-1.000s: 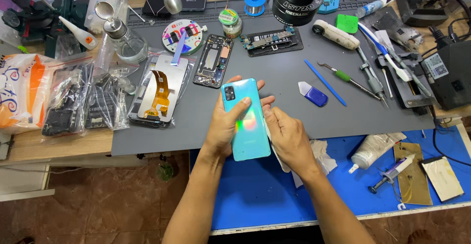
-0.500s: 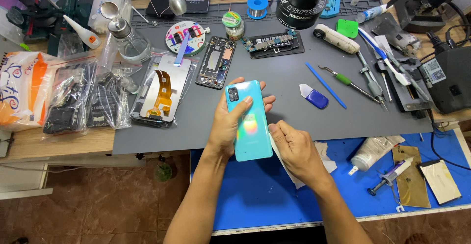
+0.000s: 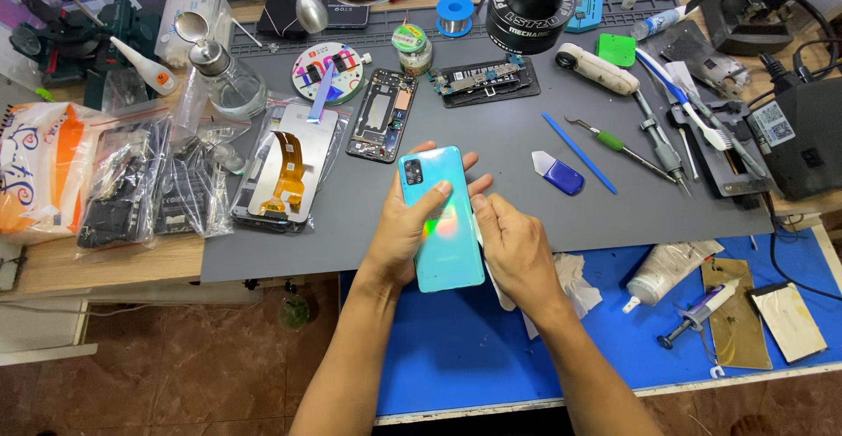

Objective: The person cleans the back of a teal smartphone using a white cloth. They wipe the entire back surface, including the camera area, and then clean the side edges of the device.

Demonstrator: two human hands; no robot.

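- Far left, clear bags (image 3: 145, 186) of dark parts lie on the wooden bench, beside an orange-and-white packet (image 3: 39, 173).
- Next to them a screen (image 3: 285, 168) lies face down with its orange flex cable showing, half on the grey mat (image 3: 526, 217).
- Above it sit a glass bottle (image 3: 230, 85) and a round colourful disc (image 3: 326, 72); a bare phone frame (image 3: 383, 126) lies just right of the screen.
- Your left hand (image 3: 405, 230) is closed around the phone (image 3: 441, 218), thumb across its turquoise back.
- The phone is held camera end away from you, over the mat's near edge.
- Your right hand (image 3: 517, 247) rests against the phone's right edge, fingers curled; a white tissue (image 3: 574, 278) lies under it.
- Right of your hands lie a blue pry tool (image 3: 559, 173), a blue stick (image 3: 579, 152) and a green-handled pick (image 3: 618, 144).
- On the blue mat (image 3: 456, 348), far right, lie a white tube (image 3: 671, 269) and a syringe (image 3: 702, 311).
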